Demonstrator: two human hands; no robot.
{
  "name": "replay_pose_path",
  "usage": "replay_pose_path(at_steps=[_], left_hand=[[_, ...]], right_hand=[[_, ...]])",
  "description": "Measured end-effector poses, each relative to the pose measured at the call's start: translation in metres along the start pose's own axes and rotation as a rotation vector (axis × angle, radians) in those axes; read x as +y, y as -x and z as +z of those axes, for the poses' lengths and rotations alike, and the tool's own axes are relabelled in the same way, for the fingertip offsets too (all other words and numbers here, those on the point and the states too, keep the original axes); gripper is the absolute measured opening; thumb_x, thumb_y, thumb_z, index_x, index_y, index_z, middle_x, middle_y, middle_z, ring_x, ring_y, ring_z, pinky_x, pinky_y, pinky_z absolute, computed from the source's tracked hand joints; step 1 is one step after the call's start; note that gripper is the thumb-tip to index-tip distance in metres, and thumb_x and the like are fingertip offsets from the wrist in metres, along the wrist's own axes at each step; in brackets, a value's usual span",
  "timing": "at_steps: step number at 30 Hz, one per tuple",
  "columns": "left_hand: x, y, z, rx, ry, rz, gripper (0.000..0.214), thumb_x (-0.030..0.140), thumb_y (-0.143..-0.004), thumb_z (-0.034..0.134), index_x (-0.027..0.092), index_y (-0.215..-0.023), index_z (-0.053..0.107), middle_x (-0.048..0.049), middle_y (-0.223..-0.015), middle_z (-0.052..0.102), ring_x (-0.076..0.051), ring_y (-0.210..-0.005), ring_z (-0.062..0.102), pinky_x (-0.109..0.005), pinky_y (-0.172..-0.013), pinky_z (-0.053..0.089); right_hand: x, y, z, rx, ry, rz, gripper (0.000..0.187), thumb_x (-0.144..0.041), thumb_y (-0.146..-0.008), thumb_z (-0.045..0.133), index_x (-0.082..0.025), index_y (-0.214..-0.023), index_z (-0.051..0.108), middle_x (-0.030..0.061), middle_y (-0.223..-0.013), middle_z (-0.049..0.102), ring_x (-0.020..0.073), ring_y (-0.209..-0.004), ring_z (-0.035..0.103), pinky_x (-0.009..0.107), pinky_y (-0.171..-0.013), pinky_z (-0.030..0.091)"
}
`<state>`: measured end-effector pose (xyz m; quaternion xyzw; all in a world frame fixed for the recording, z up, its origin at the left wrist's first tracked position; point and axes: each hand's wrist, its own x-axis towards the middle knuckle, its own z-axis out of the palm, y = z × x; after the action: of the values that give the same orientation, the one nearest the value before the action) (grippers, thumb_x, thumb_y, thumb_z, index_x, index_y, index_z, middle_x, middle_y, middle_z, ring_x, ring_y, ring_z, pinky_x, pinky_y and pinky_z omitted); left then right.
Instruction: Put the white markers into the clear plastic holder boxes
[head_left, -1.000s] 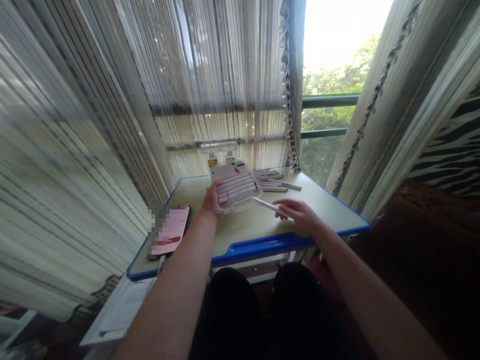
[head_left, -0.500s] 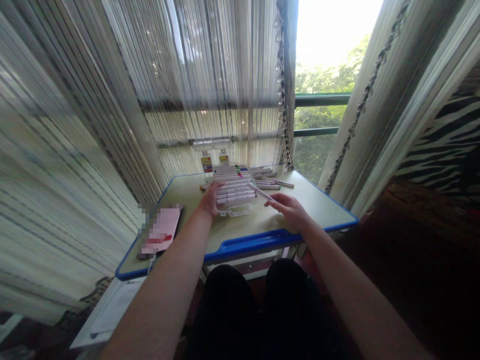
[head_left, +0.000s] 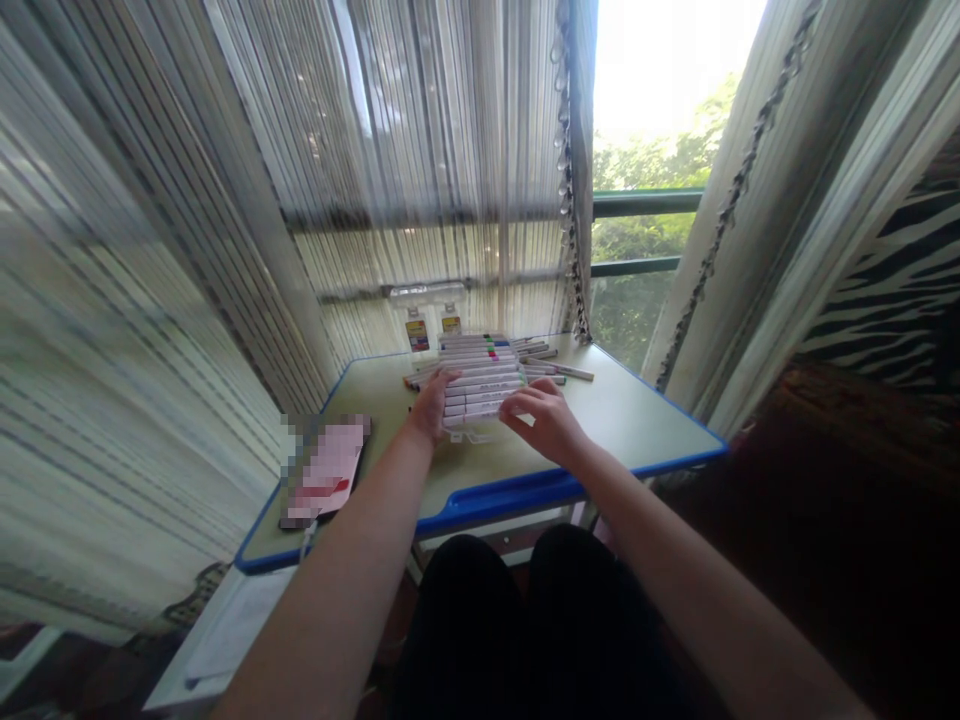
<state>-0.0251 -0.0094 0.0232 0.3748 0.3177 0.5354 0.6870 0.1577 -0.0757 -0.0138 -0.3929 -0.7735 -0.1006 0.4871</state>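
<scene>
In the head view, a clear plastic marker case [head_left: 480,436] lies with its lid up behind it, holding a row of white markers [head_left: 484,385] stacked side by side. My left hand [head_left: 431,402] grips the case's left side, its thumb over the marker ends. On the right side of the row, my right hand [head_left: 546,415] has its fingertips pinched at the end of a marker low in the row; the fingers partly hide that marker. More loose white markers [head_left: 564,370] lie on the table to the right of and behind the case.
The pale table [head_left: 390,470] has a blue rim and a blue front tray. At its left lies a blurred phone or tablet [head_left: 330,470] with a cable. Sheer curtains [head_left: 420,150] hang behind, a window [head_left: 637,130] at the right. Below left is a white surface [head_left: 217,630] with papers.
The right hand has moved left to the case. The marker it held slanting in the air now lies along the row. The left hand still grips the case.
</scene>
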Motion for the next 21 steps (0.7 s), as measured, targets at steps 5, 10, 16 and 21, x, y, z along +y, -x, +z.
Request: replay_pose_path(at_steps=[5,10,16,21], left_hand=[[-0.002,-0.001,-0.002,-0.04,-0.065,0.06,0.047,0.025,-0.069,0.072,0.02,-0.115,0.064,-0.0067,-0.094,0.076,-0.027,-0.086,0.074,-0.042,-0.079,0.061],[-0.001,0.0,-0.001,-0.032,-0.049,0.072,0.045,0.021,-0.069,0.069,0.018,-0.114,0.064,-0.0056,-0.091,0.076,-0.025,-0.086,0.074,-0.039,-0.081,0.06],[0.003,0.005,0.004,-0.014,-0.029,0.053,0.046,0.019,-0.072,0.064,0.016,-0.117,0.064,-0.0067,-0.092,0.076,-0.026,-0.088,0.074,-0.04,-0.081,0.06],[0.001,0.005,0.005,-0.121,-0.062,0.093,0.053,0.019,-0.071,0.066,0.016,-0.124,0.062,-0.0089,-0.1,0.076,-0.028,-0.093,0.073,-0.043,-0.085,0.06]], right_hand=[[0.005,0.006,0.006,0.06,0.043,0.036,0.005,-0.027,-0.085,0.072,-0.026,-0.083,0.076,0.0041,-0.096,0.073,0.0218,-0.091,0.056,0.037,-0.088,0.045],[0.008,0.012,0.006,0.074,0.017,0.089,0.011,-0.031,-0.088,0.068,-0.029,-0.085,0.078,0.0056,-0.098,0.071,0.0246,-0.096,0.053,0.042,-0.092,0.045],[0.012,0.009,0.007,0.2,-0.318,0.455,0.024,-0.038,-0.081,0.07,-0.027,-0.103,0.072,0.0075,-0.109,0.064,0.0229,-0.096,0.059,0.041,-0.086,0.049],[0.01,0.007,0.006,-0.006,-0.957,0.889,0.047,-0.037,-0.068,0.075,-0.024,-0.109,0.057,0.0008,-0.085,0.067,0.0153,-0.067,0.062,0.028,-0.059,0.05]])
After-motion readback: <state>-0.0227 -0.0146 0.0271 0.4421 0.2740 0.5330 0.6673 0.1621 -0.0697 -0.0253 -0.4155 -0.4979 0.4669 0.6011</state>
